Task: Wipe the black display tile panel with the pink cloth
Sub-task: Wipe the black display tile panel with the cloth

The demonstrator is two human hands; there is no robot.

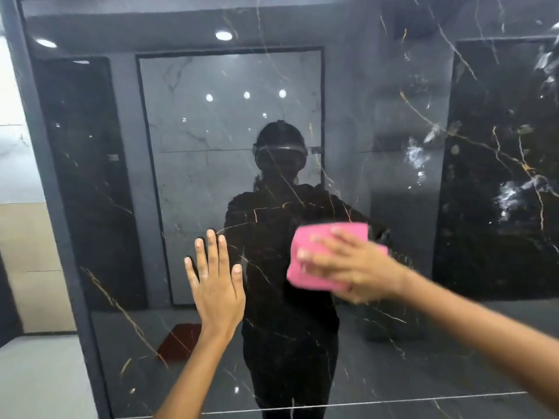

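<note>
The right hand (354, 264) lies flat over the pink cloth (305, 261), its fingers spread and fairly straight, pressing the folded square against the black display tile panel (499, 207); the grip is a flat press rather than a clench, and the hand is blurred at its edges. The cloth looks soft and thick, folded into a rough rectangle with rounded corners, and sits just right of the panel's middle, at about chest height of the reflected figure. Just beside it, well clear of the cloth, the left hand (216, 285) is released, palm flat on the tile, fingers straight and slightly fanned, pointing up. The panel is glossy and mirror-like, dark stone with thin gold and white veins running at slants. Its polish reflects a dark figure wearing a headset, round ceiling lights and a pale marble slab behind. A matte grey frame (45, 176) borders the panel's left edge.
</note>
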